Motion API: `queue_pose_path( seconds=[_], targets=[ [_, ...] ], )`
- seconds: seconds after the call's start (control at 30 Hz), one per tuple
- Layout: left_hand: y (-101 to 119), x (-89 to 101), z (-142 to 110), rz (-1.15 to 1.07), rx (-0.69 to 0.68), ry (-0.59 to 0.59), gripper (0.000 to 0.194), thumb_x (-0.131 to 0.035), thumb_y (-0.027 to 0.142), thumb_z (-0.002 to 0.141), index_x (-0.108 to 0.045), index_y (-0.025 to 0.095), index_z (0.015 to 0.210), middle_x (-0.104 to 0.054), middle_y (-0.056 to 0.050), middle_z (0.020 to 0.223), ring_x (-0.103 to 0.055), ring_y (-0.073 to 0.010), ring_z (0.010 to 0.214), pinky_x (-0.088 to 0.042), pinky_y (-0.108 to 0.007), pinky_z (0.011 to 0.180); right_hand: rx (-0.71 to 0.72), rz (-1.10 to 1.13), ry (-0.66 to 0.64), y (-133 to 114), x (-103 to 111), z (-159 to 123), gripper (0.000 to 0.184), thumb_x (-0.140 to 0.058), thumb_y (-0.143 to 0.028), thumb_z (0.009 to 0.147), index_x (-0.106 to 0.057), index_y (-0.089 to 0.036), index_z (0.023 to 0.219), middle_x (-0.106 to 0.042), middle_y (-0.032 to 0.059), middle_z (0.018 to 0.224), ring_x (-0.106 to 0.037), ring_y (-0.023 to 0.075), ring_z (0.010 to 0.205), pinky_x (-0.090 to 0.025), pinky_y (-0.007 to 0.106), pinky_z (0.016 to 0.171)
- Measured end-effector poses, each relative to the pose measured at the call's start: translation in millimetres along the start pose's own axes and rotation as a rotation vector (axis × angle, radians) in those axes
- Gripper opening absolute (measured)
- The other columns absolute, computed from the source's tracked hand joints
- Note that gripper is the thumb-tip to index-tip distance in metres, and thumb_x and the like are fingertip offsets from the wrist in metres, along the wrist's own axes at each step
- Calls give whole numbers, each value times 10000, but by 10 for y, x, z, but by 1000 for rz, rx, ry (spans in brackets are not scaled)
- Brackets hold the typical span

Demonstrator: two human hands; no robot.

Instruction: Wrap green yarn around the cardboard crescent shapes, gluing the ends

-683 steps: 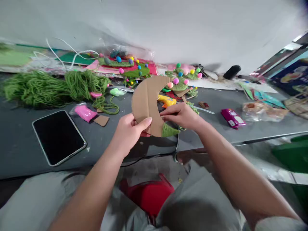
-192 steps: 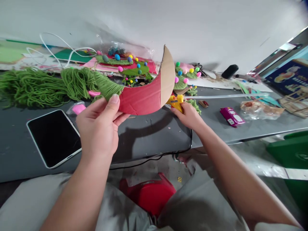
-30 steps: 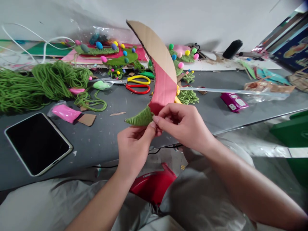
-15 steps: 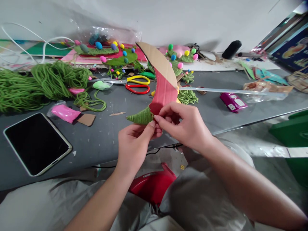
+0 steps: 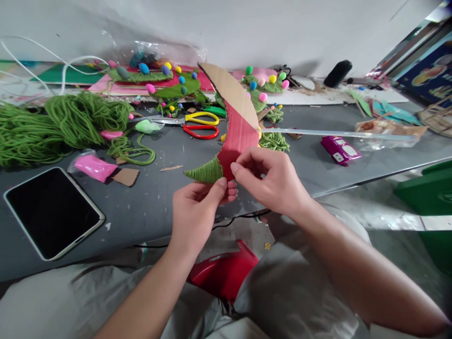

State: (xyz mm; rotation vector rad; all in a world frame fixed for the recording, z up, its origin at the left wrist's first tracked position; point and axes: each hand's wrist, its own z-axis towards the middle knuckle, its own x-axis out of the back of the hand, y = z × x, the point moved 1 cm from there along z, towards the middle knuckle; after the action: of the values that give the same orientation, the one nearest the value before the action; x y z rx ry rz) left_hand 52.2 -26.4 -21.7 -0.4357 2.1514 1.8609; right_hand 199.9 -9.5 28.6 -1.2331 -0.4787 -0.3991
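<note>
A cardboard crescent, bare brown at its upper tip and red in the middle, is tilted above the table. Green yarn is wrapped round its lower left tip. My left hand is closed on the crescent at the yarn-wrapped end, thumb in front and fingers behind. Beside it, at the red lower edge, my right hand is closed in a pinch; whatever lies between its fingertips is too small to make out. Behind the crescent, only bits of a yellow glue gun show, with a long clear glue stick sticking out to the right.
Scissors with yellow and red handles lie behind my hands. Green yarn hanks, a pink packet and a tablet are at left. Pompom-trimmed green pieces line the back. A purple packet lies at right.
Over the last second the crescent's upper tip has dropped lower. My right hand's pinch has shifted slightly right, off the yarn's edge. Earlier, my right hand was on the glue gun.
</note>
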Motion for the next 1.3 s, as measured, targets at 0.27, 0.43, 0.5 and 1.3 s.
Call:
queue_pose_path(
  seconds=[0.27,0.43,0.5,1.3],
  targets=[
    [-17,21,-8,-13,2,-17,113,-804,271,789,-809,161,809,-772,-62,772,-728,-170,688,-637,-313,731,-112,81,-164,11,-3,-26,222,-626,-321,919,-651,-181,749,-706,15,660,-542,104,534,-391,251,486],
    [-3,15,-31,44,-2,-24,143,-798,287,799,-814,162,866,-780,-61,812,-729,-164,701,-633,-311,756,-168,132,-208,11,23,-5,267,-627,-347,920,-671,-175,720,-733,29,666,-564,108,521,-376,247,448],
    [-1,19,-31,79,-18,-14,154,-789,299,808,-811,160,872,-779,-61,801,-736,-175,701,-635,-318,748,-166,123,-207,8,20,-2,243,-639,-324,907,-667,-177,715,-729,23,655,-545,102,508,-366,246,441],
    [-22,22,-20,61,-43,-21,153,-800,271,797,-808,146,886,-764,-51,767,-722,-167,676,-627,-308,724,-193,202,-230,4,11,4,258,-615,-347,929,-660,-188,731,-742,23,685,-667,139,603,-455,253,513]
  ],
)
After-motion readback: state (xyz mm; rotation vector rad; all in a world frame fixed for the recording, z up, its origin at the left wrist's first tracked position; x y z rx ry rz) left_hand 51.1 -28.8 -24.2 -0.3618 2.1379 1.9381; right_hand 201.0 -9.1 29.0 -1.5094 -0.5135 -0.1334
